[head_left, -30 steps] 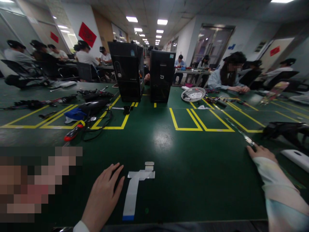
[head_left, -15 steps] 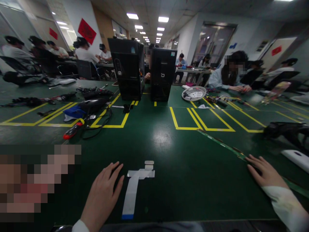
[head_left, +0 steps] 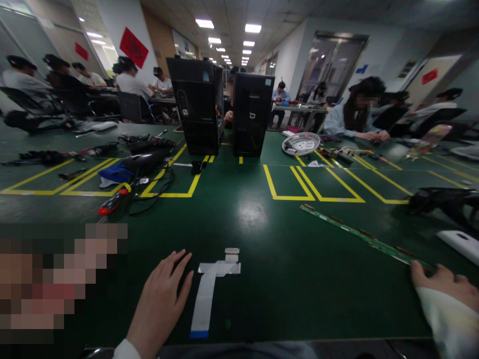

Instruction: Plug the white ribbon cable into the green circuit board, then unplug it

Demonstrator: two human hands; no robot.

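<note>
My left hand (head_left: 160, 299) lies palm down on the green table, fingers stretched out and a little apart, holding nothing. Just to its right rests a white flat ribbon cable (head_left: 204, 304), with a blue lower end, a crosswise strip near the top and a small connector at its far tip. At the right, my right hand (head_left: 445, 284) has its thumb and bent fingers at the near end of a long, narrow green circuit board (head_left: 352, 232). The board slants away toward the table's middle; its near end is covered by the hand.
Two black computer towers (head_left: 196, 109) stand at the back. A red-and-black screwdriver (head_left: 114, 200) lies by dark cables at left. A white round basket (head_left: 301, 143), a white device (head_left: 460, 244) and yellow tape outlines are on the table. A person (head_left: 355, 109) sits across at right.
My right hand has moved right and toward me along the circuit board, its fingers now bent at the near end. The board has shifted slightly. My left hand and the ribbon cable have stayed put.
</note>
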